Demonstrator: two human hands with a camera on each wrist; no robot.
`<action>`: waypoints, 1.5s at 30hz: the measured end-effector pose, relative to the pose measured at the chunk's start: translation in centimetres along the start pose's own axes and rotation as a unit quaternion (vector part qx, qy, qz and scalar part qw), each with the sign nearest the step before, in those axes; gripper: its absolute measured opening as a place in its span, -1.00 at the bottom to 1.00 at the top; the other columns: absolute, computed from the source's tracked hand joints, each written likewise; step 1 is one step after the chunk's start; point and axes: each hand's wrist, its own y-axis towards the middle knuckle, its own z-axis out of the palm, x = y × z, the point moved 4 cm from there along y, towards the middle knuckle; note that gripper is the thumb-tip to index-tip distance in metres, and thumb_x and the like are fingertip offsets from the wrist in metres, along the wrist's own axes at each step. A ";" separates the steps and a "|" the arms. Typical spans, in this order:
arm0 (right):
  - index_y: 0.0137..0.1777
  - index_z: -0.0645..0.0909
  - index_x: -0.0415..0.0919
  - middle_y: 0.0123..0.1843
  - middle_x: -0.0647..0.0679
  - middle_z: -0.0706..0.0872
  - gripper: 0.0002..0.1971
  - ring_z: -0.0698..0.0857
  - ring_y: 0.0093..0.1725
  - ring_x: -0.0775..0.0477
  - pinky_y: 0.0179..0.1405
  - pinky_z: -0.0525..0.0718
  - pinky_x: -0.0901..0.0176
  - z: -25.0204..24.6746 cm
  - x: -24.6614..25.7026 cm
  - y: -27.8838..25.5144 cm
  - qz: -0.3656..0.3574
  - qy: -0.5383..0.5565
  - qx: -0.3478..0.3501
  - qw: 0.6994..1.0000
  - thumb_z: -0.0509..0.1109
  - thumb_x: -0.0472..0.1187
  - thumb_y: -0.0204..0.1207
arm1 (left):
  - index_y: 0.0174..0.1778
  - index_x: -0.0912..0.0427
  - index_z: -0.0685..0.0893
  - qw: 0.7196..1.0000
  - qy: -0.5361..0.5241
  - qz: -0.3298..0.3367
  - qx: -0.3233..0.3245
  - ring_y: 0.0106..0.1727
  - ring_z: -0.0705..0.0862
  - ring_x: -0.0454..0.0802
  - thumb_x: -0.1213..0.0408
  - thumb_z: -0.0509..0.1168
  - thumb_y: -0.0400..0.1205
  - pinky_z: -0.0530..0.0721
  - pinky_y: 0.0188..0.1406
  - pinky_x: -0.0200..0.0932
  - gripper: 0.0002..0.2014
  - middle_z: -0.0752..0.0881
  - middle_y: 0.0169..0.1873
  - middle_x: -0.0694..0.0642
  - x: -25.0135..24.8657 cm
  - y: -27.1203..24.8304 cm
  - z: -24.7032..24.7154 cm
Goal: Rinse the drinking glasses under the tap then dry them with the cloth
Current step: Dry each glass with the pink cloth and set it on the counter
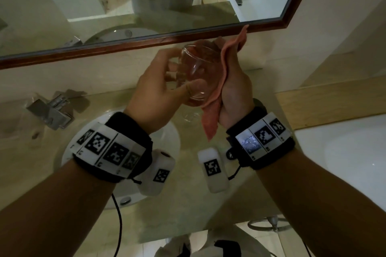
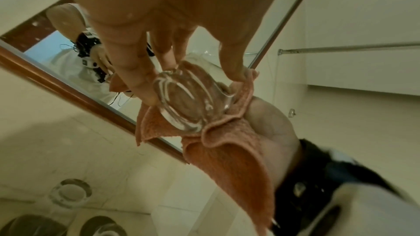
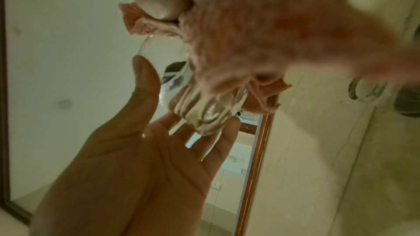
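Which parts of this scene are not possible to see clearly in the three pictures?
- Right hand fingers: head view, hidden behind the pink terry cloth.
- Clear drinking glass wet or dry: too transparent in every view.
- Second clear glass on the counter: head view, mostly hidden behind the held glass and cloth.
- Chrome tap running or not: head view, no stream can be made out.
- Cloth: right wrist view, blurred by closeness.
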 end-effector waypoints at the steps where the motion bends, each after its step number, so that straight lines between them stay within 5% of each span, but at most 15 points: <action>1: 0.35 0.63 -0.30 0.25 -0.36 0.75 -0.38 0.74 0.25 -0.40 0.38 0.59 -0.44 0.0 0.2 0.1 0.003 0.007 0.005 1.000 0.03 0.23 0.74 | 0.36 0.12 0.49 0.999 -0.053 -0.010 0.005 0.00 0.78 -0.10 -0.04 0.53 0.43 0.78 -0.04 0.05 -0.36 0.78 -0.05 -0.11 0.0 0.0 0.0; 3: 0.35 0.61 -0.36 0.23 -0.41 0.72 -0.40 0.73 0.23 -0.42 0.36 0.62 -0.36 0.1 0.4 0.1 0.011 0.025 0.013 1.000 0.06 0.18 0.75 | 0.25 0.24 0.46 0.992 -0.126 -0.013 0.027 -0.13 0.79 -0.09 0.06 0.50 0.48 0.75 -0.15 -0.03 -0.45 0.79 -0.18 -0.07 -0.1 -0.1 0.2; 6: 0.29 0.65 -0.35 0.23 -0.43 0.70 -0.42 0.69 0.29 -0.49 0.44 0.54 -0.43 0.5 0.5 0.0 0.014 0.050 0.019 0.998 0.08 0.17 0.75 | 0.20 0.22 0.54 0.986 -0.163 -0.008 0.042 -0.08 0.77 0.08 -0.02 0.45 0.55 0.78 -0.08 0.28 -0.53 0.75 -0.12 0.27 -0.1 -0.3 0.5; 8: 0.14 0.74 -0.24 0.13 -0.32 0.79 -0.42 0.73 0.23 -0.41 0.42 0.57 -0.38 0.5 0.4 -0.1 0.007 0.053 0.008 0.999 0.03 0.19 0.75 | 0.30 0.19 0.56 0.985 -0.166 -0.015 0.043 0.03 0.80 0.11 -0.03 0.39 0.57 0.76 0.08 0.37 -0.52 0.75 0.02 0.16 -0.1 -0.4 0.8; 13: 0.22 0.70 -0.28 0.07 -0.27 0.83 -0.37 0.80 0.13 -0.28 0.28 0.71 -0.26 1.1 -0.1 -1.0 0.013 -0.010 0.009 1.000 -0.04 0.20 0.76 | 0.37 0.02 0.41 0.998 -0.057 -0.005 0.022 0.19 0.71 -0.03 -0.37 0.51 0.30 0.77 0.06 -0.01 -0.15 0.57 0.24 0.11 -0.3 -0.4 1.0; 16: 0.19 0.69 -0.26 0.10 -0.26 0.80 -0.47 0.78 0.15 -0.24 0.11 0.77 -0.03 1.6 -0.2 -1.7 0.027 0.047 0.031 0.998 -0.01 0.10 0.78 | 0.22 0.10 0.18 0.996 -0.088 -0.013 0.025 -0.19 0.70 -0.29 -0.02 0.52 0.38 0.72 -0.21 -0.27 -0.28 0.50 -0.01 -0.03 -0.3 -0.3 1.0; 19: 0.34 0.61 -0.33 0.33 -0.39 0.69 -0.45 0.67 0.35 -0.37 0.30 0.67 -0.20 1.6 -0.6 -1.6 0.024 0.047 0.016 0.998 0.06 0.13 0.74 | 0.11 0.19 0.10 0.990 -0.135 -0.033 0.030 -0.37 0.64 -0.34 0.30 0.47 0.50 0.73 -0.34 -0.29 -0.40 0.47 -0.14 -0.01 -0.2 -0.4 1.0; 25: 0.33 0.63 -0.31 0.32 -0.45 0.67 -0.42 0.63 0.36 -0.49 0.50 0.43 -0.51 1.0 -0.4 -0.3 0.012 0.071 0.043 0.996 0.04 0.18 0.74 | 0.15 0.22 0.52 0.978 -0.197 -0.033 0.058 -0.09 0.83 0.02 0.02 0.53 0.51 0.81 -0.17 0.02 -0.52 0.81 -0.11 0.09 -0.2 -0.6 0.1; 31: 0.48 0.50 -0.36 0.37 -0.35 0.66 -0.39 0.65 0.38 -0.36 0.46 0.56 -0.28 1.7 -0.1 -0.4 0.016 0.062 0.038 0.997 0.15 0.16 0.70 | 0.28 0.32 0.60 0.954 -0.277 -0.102 0.045 -0.07 0.77 0.08 0.06 0.23 0.62 0.77 -0.07 0.05 -0.56 0.75 -0.01 0.19 0.3 -0.3 0.6; 33: 0.37 0.54 -0.41 0.23 -0.35 0.70 -0.44 0.69 0.24 -0.33 0.31 0.68 -0.18 2.2 0.1 -0.8 0.010 0.059 0.060 0.996 0.05 0.09 0.76 | 0.32 0.35 0.52 0.949 -0.288 -0.125 0.015 -0.18 0.76 0.09 0.02 0.24 0.64 0.76 -0.23 0.02 -0.51 0.74 -0.09 0.20 0.4 -0.2 0.5; 36: 0.24 0.58 -0.50 0.11 -0.54 0.69 -0.45 0.71 0.09 -0.54 0.20 0.71 -0.43 2.3 0.6 -1.0 -0.024 -0.036 0.060 0.997 0.19 0.08 0.71 | 0.14 0.22 0.60 0.951 -0.279 -0.131 -0.022 -0.47 0.67 0.04 -0.05 0.23 0.66 0.56 -0.55 -0.18 -0.62 0.71 -0.28 0.19 0.6 -0.2 -0.2; 39: 0.26 0.55 -0.51 -0.36 0.05 0.76 -0.62 0.73 -0.45 0.19 -0.44 0.69 0.35 1.8 1.7 -1.4 -0.078 -0.164 0.087 0.980 0.15 -0.15 0.75 | 0.13 0.31 0.65 0.961 -0.248 -0.123 -0.016 -0.50 0.61 0.05 -0.08 0.23 0.72 0.44 -0.56 -0.20 -0.55 0.70 -0.27 0.28 0.9 -0.2 -0.8; 41: 0.28 0.54 -0.48 -0.30 0.09 0.73 -0.59 0.68 -0.48 0.32 -0.49 0.56 0.56 1.8 2.2 -1.8 -0.084 -0.200 0.121 0.969 0.15 -0.14 0.66 | -0.01 0.25 0.67 0.966 -0.227 -0.126 -0.002 -0.48 0.58 0.05 -0.13 0.22 0.70 0.43 -0.54 -0.20 -0.56 0.69 -0.32 0.22 0.9 -0.3 -1.0; 43: 0.10 0.61 -0.43 -0.27 -0.09 0.76 -0.63 0.74 -0.45 0.17 -0.51 0.59 0.46 2.2 2.6 -1.6 -0.073 -0.231 0.158 0.957 0.13 -0.11 0.70 | -0.16 0.15 0.66 0.968 -0.217 -0.123 0.007 -0.49 0.57 0.03 -0.19 0.26 0.61 0.42 -0.55 -0.20 -0.58 0.67 -0.37 0.17 0.5 -0.4 -1.3; 45: 0.08 0.61 -0.51 -0.13 -0.57 0.68 -0.40 0.71 -0.30 -0.53 -0.53 0.64 0.04 2.3 2.5 -1.3 -0.054 -0.279 0.190 0.940 0.19 0.15 0.63 | -0.17 0.16 0.66 0.975 -0.196 -0.108 0.013 -0.54 0.55 -0.01 -0.11 0.29 0.62 0.41 -0.57 -0.23 -0.63 0.65 -0.44 0.11 0.5 -0.4 -1.6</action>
